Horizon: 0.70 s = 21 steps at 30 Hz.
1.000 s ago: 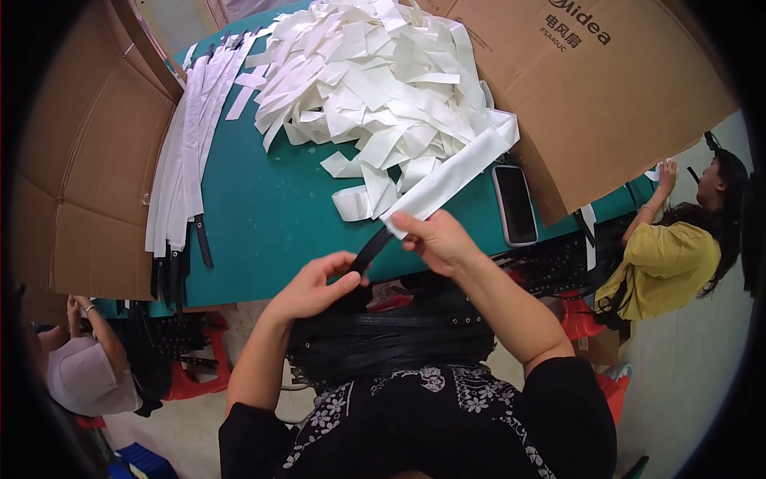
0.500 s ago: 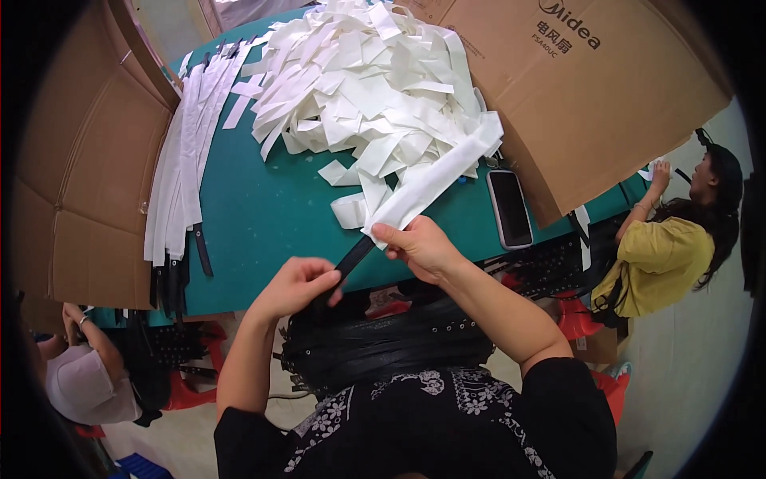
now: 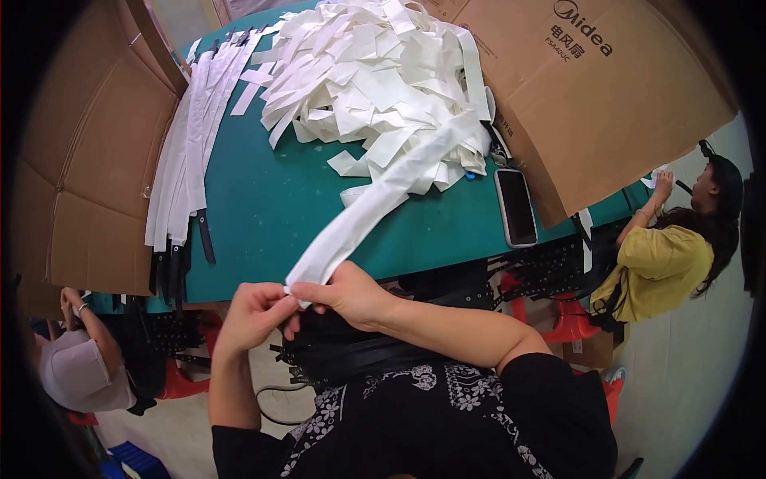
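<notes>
A long white fabric sleeve [image 3: 359,211] slants from the heap down to the table's near edge, where both my hands meet at its lower end. My right hand [image 3: 351,295] is closed on that end, thumb on top. Right against it, my left hand [image 3: 259,315] pinches at the sleeve's mouth; the black belt it held half a second ago is hidden by the fingers and the cloth. Beyond lies a big heap of white fabric sleeves [image 3: 359,80]. Several white-sleeved belts [image 3: 195,152] with black ends lie side by side at the left.
Cardboard boxes stand left [image 3: 104,176] and right [image 3: 606,104] on the green table [image 3: 263,215]. A phone [image 3: 517,209] lies by the right box. Black belts [image 3: 351,347] hang or lie below the near edge. Co-workers sit at left [image 3: 84,367] and right [image 3: 654,263].
My right hand has slid left and nearer with the sleeve, up against my left hand. The stretch of black belt between them is now covered. My left hand has shifted slightly left and nearer.
</notes>
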Each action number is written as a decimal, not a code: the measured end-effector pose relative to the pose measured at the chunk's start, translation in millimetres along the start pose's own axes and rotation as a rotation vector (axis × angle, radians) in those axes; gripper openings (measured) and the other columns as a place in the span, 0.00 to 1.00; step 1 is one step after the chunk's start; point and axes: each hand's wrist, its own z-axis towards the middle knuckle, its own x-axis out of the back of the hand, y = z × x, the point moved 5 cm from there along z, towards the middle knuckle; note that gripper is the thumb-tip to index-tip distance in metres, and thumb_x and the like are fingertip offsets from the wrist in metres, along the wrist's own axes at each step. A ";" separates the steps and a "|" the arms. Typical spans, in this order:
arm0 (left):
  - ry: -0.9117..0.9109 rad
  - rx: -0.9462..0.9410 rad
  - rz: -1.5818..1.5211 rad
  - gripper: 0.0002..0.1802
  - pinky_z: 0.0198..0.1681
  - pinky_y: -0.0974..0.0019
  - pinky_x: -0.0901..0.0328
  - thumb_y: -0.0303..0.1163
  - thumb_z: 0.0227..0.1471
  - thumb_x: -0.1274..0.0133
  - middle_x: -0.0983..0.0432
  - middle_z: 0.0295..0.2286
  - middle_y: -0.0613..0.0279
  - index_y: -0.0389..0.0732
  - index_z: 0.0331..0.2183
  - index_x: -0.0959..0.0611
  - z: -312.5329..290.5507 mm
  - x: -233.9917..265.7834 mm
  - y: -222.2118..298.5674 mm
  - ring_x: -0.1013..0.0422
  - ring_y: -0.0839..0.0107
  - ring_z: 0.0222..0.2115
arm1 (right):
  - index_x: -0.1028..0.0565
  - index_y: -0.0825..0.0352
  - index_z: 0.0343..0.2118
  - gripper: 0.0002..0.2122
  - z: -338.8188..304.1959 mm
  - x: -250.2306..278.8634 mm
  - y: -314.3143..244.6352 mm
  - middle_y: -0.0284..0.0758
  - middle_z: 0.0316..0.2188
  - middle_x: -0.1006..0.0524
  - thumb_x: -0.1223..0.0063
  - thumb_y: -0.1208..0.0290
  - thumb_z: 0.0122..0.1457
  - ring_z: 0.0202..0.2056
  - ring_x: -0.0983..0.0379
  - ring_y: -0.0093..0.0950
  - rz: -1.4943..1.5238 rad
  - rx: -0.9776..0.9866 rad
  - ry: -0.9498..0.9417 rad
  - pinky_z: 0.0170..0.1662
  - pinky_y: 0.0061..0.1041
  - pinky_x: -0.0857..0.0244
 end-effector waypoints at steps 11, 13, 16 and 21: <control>0.106 -0.097 -0.086 0.08 0.29 0.74 0.36 0.28 0.48 0.51 0.26 0.22 0.61 0.32 0.27 0.24 -27.3 21.9 -13.5 0.31 0.76 0.23 | 0.29 0.68 0.32 0.09 19.7 -10.7 14.4 0.29 0.26 0.28 0.45 0.70 0.50 0.24 0.36 0.16 0.003 -0.096 -0.001 0.23 0.14 0.43; 0.027 -0.099 -0.031 0.07 0.33 0.74 0.36 0.26 0.49 0.52 0.26 0.25 0.62 0.31 0.28 0.24 -31.1 28.2 -19.0 0.31 0.78 0.27 | 0.29 0.68 0.32 0.09 24.3 0.4 11.3 0.29 0.26 0.29 0.45 0.70 0.50 0.23 0.37 0.16 0.027 -0.095 0.006 0.22 0.14 0.44; 0.036 -0.056 -0.025 0.07 0.28 0.76 0.36 0.26 0.48 0.51 0.27 0.22 0.62 0.31 0.27 0.24 -28.9 36.4 -40.3 0.31 0.78 0.23 | 0.29 0.67 0.33 0.09 28.9 -1.9 21.6 0.28 0.26 0.29 0.45 0.70 0.50 0.23 0.38 0.15 0.030 -0.160 0.022 0.22 0.13 0.44; 0.267 0.075 -0.035 0.06 0.12 0.79 0.44 0.24 0.48 0.53 0.30 0.13 0.63 0.32 0.23 0.24 -34.5 35.1 -2.0 0.37 0.81 0.10 | 0.29 0.66 0.29 0.08 34.4 -21.0 44.7 0.27 0.21 0.31 0.44 0.68 0.49 0.18 0.41 0.15 0.187 -0.235 0.030 0.18 0.13 0.47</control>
